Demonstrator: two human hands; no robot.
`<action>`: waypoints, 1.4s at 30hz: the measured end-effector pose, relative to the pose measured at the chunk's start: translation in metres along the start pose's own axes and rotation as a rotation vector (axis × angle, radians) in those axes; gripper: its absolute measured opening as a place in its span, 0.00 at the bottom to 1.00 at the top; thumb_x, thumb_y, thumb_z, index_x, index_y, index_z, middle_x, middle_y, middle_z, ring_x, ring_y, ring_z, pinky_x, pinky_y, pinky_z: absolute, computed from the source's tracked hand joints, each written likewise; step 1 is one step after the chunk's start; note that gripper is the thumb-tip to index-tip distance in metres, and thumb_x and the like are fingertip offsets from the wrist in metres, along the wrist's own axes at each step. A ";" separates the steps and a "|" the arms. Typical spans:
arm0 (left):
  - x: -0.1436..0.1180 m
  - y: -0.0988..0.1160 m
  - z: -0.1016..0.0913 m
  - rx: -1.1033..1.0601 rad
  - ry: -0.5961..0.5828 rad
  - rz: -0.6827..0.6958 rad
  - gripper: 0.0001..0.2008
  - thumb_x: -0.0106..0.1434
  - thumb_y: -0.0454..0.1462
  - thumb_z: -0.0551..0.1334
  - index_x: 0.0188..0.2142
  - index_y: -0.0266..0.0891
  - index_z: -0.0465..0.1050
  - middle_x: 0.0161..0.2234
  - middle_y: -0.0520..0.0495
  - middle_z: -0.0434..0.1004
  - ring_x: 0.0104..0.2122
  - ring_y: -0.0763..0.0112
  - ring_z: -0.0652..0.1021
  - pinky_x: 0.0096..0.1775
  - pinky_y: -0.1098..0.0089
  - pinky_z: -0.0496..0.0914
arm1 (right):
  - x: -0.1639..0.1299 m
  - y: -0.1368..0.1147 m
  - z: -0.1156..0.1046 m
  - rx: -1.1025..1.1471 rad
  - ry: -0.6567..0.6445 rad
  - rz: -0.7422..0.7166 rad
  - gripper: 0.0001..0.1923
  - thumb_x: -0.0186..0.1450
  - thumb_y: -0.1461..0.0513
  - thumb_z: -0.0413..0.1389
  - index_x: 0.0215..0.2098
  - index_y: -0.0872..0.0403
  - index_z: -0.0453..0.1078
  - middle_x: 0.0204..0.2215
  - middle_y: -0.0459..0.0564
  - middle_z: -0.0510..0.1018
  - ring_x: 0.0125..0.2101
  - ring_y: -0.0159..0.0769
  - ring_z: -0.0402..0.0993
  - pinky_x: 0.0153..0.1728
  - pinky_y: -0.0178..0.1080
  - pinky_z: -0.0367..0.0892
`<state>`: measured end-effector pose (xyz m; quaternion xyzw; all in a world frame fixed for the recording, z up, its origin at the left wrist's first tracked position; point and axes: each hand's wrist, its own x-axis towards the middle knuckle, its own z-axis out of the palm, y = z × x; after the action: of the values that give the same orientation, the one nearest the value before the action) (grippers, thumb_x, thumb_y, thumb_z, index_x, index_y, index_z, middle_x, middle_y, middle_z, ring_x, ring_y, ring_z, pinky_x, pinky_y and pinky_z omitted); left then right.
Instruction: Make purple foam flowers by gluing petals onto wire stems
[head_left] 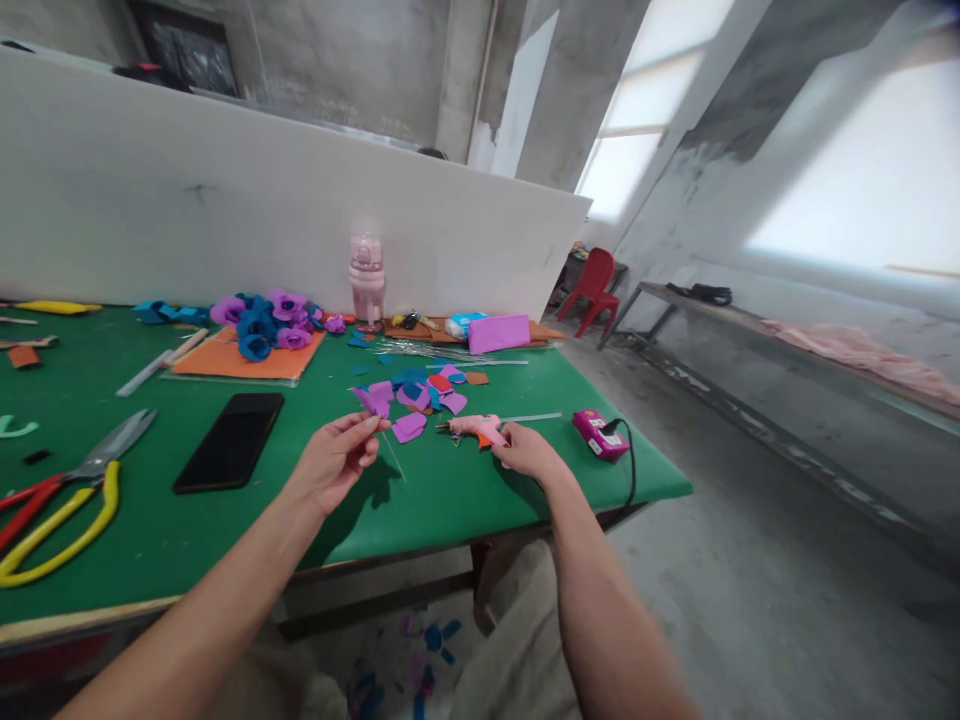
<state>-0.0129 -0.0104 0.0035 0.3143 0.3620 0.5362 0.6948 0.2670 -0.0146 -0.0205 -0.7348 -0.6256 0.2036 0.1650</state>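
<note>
My left hand [342, 456] pinches a thin wire stem that carries a purple paper flower piece [373, 398]. The stem's free end slants down to the right, over the green tabletop. My right hand [525, 452] is closed round the handle of a pink glue gun [475, 427]. Its nozzle points left, and a clear glue stick [532, 416] juts from its back. Between and behind my hands lie loose purple, blue, orange and red petal pieces [411, 428].
At left are a phone [229, 442], red-and-yellow handled shears [90, 480] and an orange sheet [247, 358] with finished flowers [259, 325] behind. A pink bottle [367, 285] stands by the white partition [285, 190]. A magenta power socket [600, 435] with a black cord sits near the right edge.
</note>
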 end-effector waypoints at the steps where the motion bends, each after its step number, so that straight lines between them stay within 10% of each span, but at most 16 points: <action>1: 0.000 -0.001 -0.001 -0.001 -0.008 -0.006 0.07 0.47 0.30 0.67 0.28 0.31 0.71 0.28 0.45 0.76 0.17 0.83 0.67 0.15 0.81 0.59 | 0.000 -0.001 0.001 0.028 0.013 -0.008 0.05 0.52 0.61 0.55 0.24 0.54 0.64 0.19 0.45 0.71 0.22 0.31 0.65 0.23 0.32 0.53; 10: 0.003 -0.004 -0.009 -0.006 -0.020 -0.014 0.07 0.48 0.31 0.67 0.28 0.31 0.71 0.28 0.46 0.75 0.16 0.84 0.67 0.15 0.81 0.58 | -0.011 -0.039 -0.010 1.099 0.105 -0.019 0.09 0.50 0.59 0.58 0.27 0.54 0.64 0.15 0.39 0.64 0.18 0.27 0.63 0.28 0.37 0.69; 15: 0.007 -0.008 -0.011 0.008 0.016 0.030 0.09 0.47 0.33 0.68 0.27 0.31 0.71 0.28 0.45 0.76 0.16 0.83 0.68 0.15 0.81 0.59 | -0.027 -0.067 -0.006 1.385 -0.199 -0.093 0.12 0.52 0.58 0.55 0.34 0.55 0.68 0.26 0.47 0.70 0.22 0.29 0.65 0.21 0.34 0.65; 42: 0.010 -0.019 -0.010 0.026 0.188 0.074 0.05 0.50 0.30 0.64 0.28 0.31 0.70 0.24 0.46 0.75 0.18 0.77 0.73 0.22 0.75 0.71 | -0.040 -0.084 0.023 0.484 -0.004 -0.515 0.18 0.66 0.53 0.43 0.37 0.56 0.66 0.19 0.44 0.66 0.18 0.28 0.62 0.21 0.31 0.59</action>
<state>-0.0093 -0.0049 -0.0192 0.2849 0.4207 0.5838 0.6333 0.1784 -0.0402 0.0050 -0.4922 -0.7242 0.2993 0.3791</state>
